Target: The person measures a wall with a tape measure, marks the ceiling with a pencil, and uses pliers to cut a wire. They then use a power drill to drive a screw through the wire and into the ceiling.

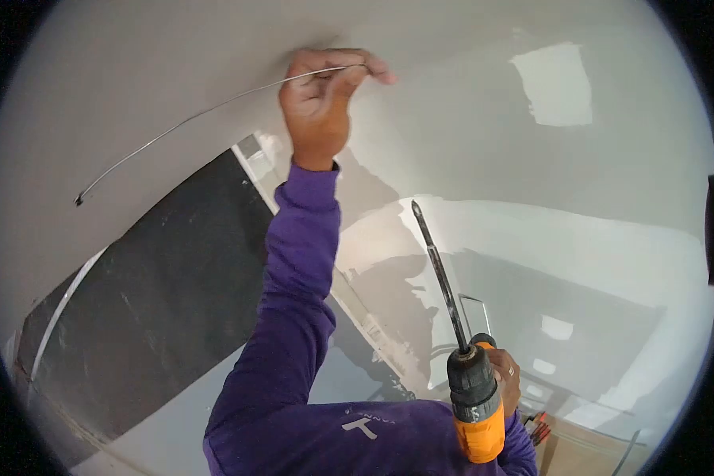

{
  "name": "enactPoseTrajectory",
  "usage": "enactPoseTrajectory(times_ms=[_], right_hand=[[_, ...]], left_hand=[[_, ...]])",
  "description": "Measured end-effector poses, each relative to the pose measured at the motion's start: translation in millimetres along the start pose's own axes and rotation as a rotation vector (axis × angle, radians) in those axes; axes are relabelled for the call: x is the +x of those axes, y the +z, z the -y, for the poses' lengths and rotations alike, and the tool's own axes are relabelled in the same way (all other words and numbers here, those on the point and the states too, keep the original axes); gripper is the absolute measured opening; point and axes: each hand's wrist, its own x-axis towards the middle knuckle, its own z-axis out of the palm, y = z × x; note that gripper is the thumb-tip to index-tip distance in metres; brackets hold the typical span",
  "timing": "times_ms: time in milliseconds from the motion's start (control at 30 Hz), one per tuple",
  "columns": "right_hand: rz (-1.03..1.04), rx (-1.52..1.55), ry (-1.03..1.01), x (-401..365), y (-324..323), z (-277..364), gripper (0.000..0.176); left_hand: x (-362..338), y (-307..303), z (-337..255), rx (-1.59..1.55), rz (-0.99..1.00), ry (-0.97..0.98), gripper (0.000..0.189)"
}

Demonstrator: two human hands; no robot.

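My left hand [321, 103] is raised against the pale plastered surface, in a purple sleeve. Its thumb and fingers pinch a thin wire [186, 120], which runs down to the left and ends in a small dark tip. At the lower right, my right hand [506, 382] is wrapped around an orange and black power drill [479, 432], partly hidden behind the tool's body. A long drill bit [447, 289] points up from the chuck, below and to the right of my left hand. Beside the bit stands a thin bent metal rod [476, 300].
A large dark panel or opening [166, 293] lies to the left, bordered by a pale edge strip [254, 170]. White filler patches [554, 83] mark the plastered surface at the right. Red-handled tools [540, 428] show at the lower right, near a tan surface [587, 452].
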Motion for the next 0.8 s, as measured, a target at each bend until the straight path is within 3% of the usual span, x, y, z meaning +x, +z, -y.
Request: enactPoseTrajectory(times_ms=[167, 300, 433, 600, 700, 800], right_hand=[[-0.012, -0.150, -0.014, -4.1, -4.4, 5.1, 0.023], [-0.035, -0.141, -0.113, -3.2, -5.6, -6.1, 0.030], [-0.081, -0.096, -0.287, 8.5, -3.9, -12.0, 0.036], [-0.090, -0.105, -0.320, 10.4, -1.4, -17.5, 0.035], [-0.065, -0.139, -0.303, 9.7, 1.2, -16.0, 0.037], [-0.066, -0.145, -0.246, 9.8, 5.6, -21.1, 0.027]], left_hand=[[-2.1, -18.1, 1.2, 0.118, 0.066, -0.049, 0.010], [-4.5, -18.6, 5.1, -0.293, 0.060, -0.197, 0.011], [-2.1, -27.0, 15.6, -0.138, 0.055, -0.059, 0.013], [0.3, -25.6, 6.3, 0.096, 0.025, 0.015, 0.012], [-0.8, -25.7, -2.1, 0.305, -0.064, 0.035, 0.006], [0.2, 2.8, 0.0, 0.326, -0.377, 0.055, 0.005]])
